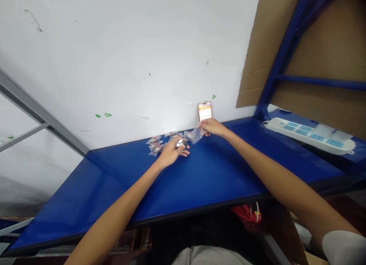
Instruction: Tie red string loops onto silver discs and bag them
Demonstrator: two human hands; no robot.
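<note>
My left hand [169, 154] is closed around a small round shiny metal piece [181, 143], held just above the blue table [114, 185]. A clear plastic bag [196, 136] hangs from the pinched fingers of my right hand [212, 126], close to the metal piece. Whether anything lies inside this bag I cannot tell. Beside and behind my left hand, several small clear packets [155, 144] with red marks are spread near the wall. Just behind my right hand, a small upright object with a white and orange face [205, 112] leans on the wall; its kind is unclear.
A white wall [143, 48] rises along the table's back edge. To the right lies a white power strip [310, 135] with blue sockets, under a blue metal frame [281, 59] and cardboard [251, 74]. A red bag [248, 213] is below the front edge.
</note>
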